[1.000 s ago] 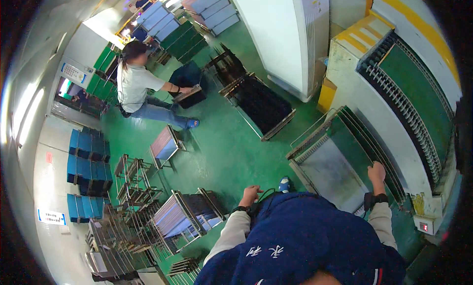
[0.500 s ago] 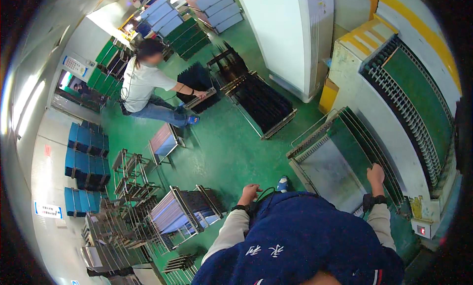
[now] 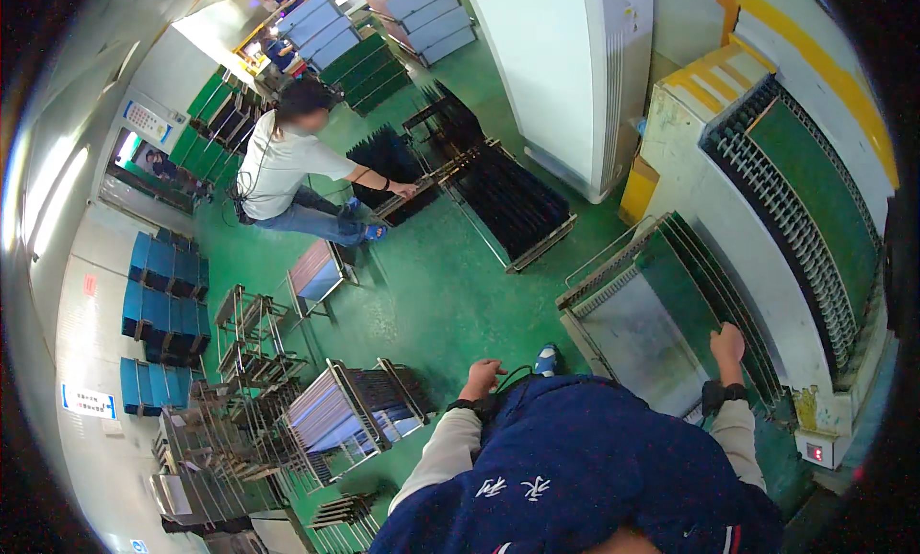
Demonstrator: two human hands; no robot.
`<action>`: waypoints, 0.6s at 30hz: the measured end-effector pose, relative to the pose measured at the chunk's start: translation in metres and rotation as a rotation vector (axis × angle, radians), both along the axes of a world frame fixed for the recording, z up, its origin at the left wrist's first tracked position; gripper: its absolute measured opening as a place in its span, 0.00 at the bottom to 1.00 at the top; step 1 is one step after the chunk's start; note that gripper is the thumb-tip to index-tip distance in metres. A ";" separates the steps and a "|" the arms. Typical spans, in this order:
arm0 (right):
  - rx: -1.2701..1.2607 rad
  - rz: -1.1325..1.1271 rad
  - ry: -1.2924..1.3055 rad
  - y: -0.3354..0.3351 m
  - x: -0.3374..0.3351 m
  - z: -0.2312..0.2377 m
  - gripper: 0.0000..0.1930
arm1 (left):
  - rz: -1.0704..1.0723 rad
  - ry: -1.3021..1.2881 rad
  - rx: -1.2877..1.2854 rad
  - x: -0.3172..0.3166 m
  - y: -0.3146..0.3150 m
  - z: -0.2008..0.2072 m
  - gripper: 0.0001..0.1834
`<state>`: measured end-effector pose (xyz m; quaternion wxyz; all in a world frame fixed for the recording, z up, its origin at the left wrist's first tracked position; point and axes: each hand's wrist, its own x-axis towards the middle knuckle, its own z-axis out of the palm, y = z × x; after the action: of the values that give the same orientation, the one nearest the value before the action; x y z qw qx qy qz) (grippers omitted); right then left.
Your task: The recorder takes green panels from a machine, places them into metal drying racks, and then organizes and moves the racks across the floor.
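Note:
My right hand [image 3: 727,343] is closed at the near edge of a thin green panel [image 3: 673,275], one of several standing in a slotted metal rack [image 3: 586,303] at the right. A grey sheet-like surface [image 3: 637,334] shows on the rack's left side. My left hand [image 3: 484,376] hangs in front of my body with its fingers curled in, and nothing shows in it. A black cable [image 3: 516,371] runs close beside that hand. Just right of the rack stands a machine with rows of rollers [image 3: 778,185] and a green board [image 3: 813,161] lying on them.
A co-worker [image 3: 292,166] bends over dark racks of panels [image 3: 503,204] ahead. Racks with panels [image 3: 335,415] and bare metal frames [image 3: 254,348] stand at the left. Blue bins [image 3: 165,310] line the left wall. A tall white cabinet [image 3: 565,75] stands beyond the panel rack.
The co-worker has leaned right, and their hand and the dark rack have shifted toward the other dark rack. My hands have barely moved.

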<state>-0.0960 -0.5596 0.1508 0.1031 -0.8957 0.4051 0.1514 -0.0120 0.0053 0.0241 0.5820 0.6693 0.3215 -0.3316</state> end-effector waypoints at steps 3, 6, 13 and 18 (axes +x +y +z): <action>-0.018 -0.034 0.033 -0.001 -0.002 0.000 0.22 | -0.036 0.000 0.011 0.002 -0.004 0.003 0.15; -0.015 -0.022 0.021 -0.003 -0.005 -0.003 0.21 | -0.079 -0.002 0.046 0.003 -0.001 -0.004 0.15; -0.078 0.038 -0.026 -0.014 -0.012 -0.022 0.21 | -0.074 -0.009 0.074 0.003 -0.004 -0.013 0.15; -0.047 0.031 0.001 -0.006 -0.005 -0.011 0.22 | -0.058 -0.028 0.047 -0.001 0.003 -0.013 0.15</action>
<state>-0.1007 -0.5659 0.1399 0.0793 -0.9041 0.3946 0.1437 -0.0133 0.0086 0.0114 0.5605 0.6964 0.3016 -0.3315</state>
